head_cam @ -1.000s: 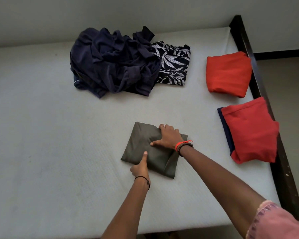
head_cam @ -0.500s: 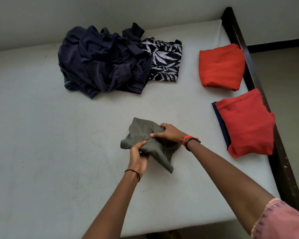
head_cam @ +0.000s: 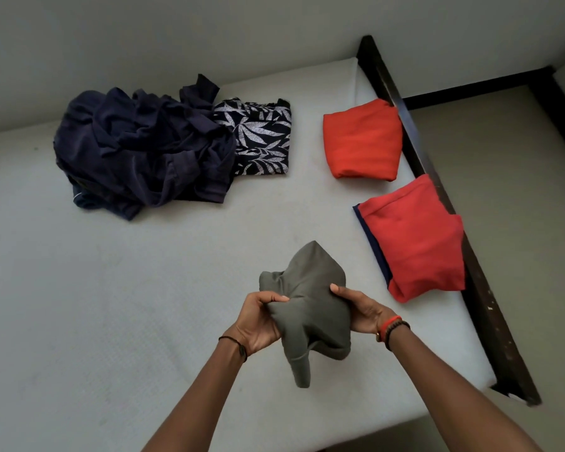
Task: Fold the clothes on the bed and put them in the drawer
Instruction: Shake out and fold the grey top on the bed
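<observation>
Bed: a pale mattress (head_cam: 95, 288) runs from the left edge of the frame to the dark rail on the right. The clothes lie on it or are held above it.
Navy pile: a crumpled, unfolded heap of dark blue clothes (head_cam: 137, 148) sits in the upper left. Its right edge overlaps the leaf top.
Leaf top: a folded black piece with a pale leaf print (head_cam: 265, 141) lies at upper centre, partly under the navy pile.
Left grip: the left grip (head_cam: 258, 321) is at lower centre, on the left side of the olive piece. Its thumb lies on top and its fingers curl under, pinching the cloth. A thin black band (head_cam: 238, 345) circles the wrist.
Olive piece: the olive piece (head_cam: 307, 288) is at lower centre, held between both grips clear of the mattress. It is bunched, with a peak standing up and one end hanging below the hands.
Right grip: the right grip (head_cam: 361, 311) holds the right side of the olive piece. Its thumb is on top and its fingers are hidden behind the cloth. Orange and dark bands (head_cam: 392, 327) sit at the wrist.
Red fold: the folded red fold (head_cam: 362, 138) lies in the upper right, with its far corner against the rail.
Red stack: a folded red piece (head_cam: 411, 236) lies at right, below the red fold and apart from it. It rests on a navy piece (head_cam: 371, 243) whose edge shows on the left, and its right side overlaps the rail.
Rail: the dark wooden rail (head_cam: 490, 321) runs diagonally down the right side.
Floor: the beige floor (head_cam: 503, 158) shows at the far right.
</observation>
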The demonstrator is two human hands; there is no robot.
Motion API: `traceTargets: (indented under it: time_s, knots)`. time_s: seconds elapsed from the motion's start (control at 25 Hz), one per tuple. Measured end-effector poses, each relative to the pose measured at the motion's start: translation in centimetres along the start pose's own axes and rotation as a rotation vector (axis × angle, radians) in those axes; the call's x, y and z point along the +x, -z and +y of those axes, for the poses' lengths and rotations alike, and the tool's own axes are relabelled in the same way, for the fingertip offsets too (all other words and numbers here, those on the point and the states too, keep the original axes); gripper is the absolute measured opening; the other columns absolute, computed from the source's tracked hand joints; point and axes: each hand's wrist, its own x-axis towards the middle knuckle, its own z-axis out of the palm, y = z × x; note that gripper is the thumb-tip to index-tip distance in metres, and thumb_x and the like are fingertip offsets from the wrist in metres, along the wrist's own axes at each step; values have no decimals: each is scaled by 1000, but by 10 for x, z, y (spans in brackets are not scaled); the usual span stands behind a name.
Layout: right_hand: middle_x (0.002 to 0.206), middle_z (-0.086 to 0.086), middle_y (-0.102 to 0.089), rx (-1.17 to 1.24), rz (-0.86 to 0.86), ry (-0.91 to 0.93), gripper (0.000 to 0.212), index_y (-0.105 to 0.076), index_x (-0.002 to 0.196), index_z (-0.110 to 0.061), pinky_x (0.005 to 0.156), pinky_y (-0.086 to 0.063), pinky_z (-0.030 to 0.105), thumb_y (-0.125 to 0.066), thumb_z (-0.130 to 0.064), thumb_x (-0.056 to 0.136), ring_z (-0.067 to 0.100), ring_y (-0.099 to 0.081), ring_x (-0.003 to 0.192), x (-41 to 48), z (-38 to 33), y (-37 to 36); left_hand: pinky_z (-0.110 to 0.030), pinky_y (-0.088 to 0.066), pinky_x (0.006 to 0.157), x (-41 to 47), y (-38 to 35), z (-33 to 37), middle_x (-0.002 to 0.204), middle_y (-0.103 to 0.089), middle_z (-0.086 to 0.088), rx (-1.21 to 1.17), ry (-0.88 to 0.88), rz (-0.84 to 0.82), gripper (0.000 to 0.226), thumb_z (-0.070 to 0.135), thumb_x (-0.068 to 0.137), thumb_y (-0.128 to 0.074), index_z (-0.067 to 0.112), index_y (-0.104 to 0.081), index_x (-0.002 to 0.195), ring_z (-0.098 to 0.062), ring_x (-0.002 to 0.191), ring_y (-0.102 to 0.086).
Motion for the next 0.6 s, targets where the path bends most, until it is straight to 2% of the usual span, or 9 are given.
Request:
traceTargets:
  time_s: [0.12,0.2,0.28,0.32,0.4,0.48,0.6]
  knots:
    - [113,12,-70,-3,81,93,82,-69,110,-9,90,-50,37,-95,-39,38,23,-68,101,-23,-15,15,-34,-57,79,18,-23,7,111,-67,-19,88,17,-41,40,1,75,-47,-5,-66,109,-29,92,-68]
    - [115,10,-70,-19,137,182,66,-68,113,-11,94,-50,36,-88,-41,57,22,-67,104,-27,-35,23,-32,-57,79,35,-39,18,113,-68,-17,94,-21,-41,41,4,79,-50,-2,-61,118,-26,94,-68]
    - [114,6,-71,-89,235,257,46,-66,117,-13,98,-49,34,-73,-39,79,18,-66,107,-22,-51,35,-32,-57,79,56,-47,21,118,-66,-12,123,-85,8,40,20,88,-56,6,-59,125,-23,100,-66]
    - [114,3,-71,-144,271,266,45,-64,119,-13,100,-48,34,-69,-41,83,16,-66,107,-17,-55,41,-32,-55,81,67,-47,16,122,-65,-8,226,-95,51,43,33,90,-57,12,-58,127,-21,106,-63]
    - [114,-1,-71,-290,282,206,51,-63,121,-14,103,-46,34,-73,-42,80,13,-66,108,-10,-55,52,-33,-47,92,77,-45,-2,130,-58,1,588,-17,129,54,52,88,-56,20,-53,131,-18,119,-54]
    - [112,0,-71,-419,259,132,48,-63,121,-13,101,-48,33,-78,-29,77,14,-66,107,-4,-51,67,-30,-41,94,81,-41,-26,129,-55,4,830,-2,191,50,42,88,-62,18,-50,130,-16,118,-51]
    - [118,2,-68,-508,317,122,58,-55,128,-10,97,-48,31,-78,-14,75,17,-63,109,-2,-48,78,-22,-45,83,92,-27,-44,130,-57,-4,788,-158,310,41,20,91,-63,11,-48,128,-15,108,-55]
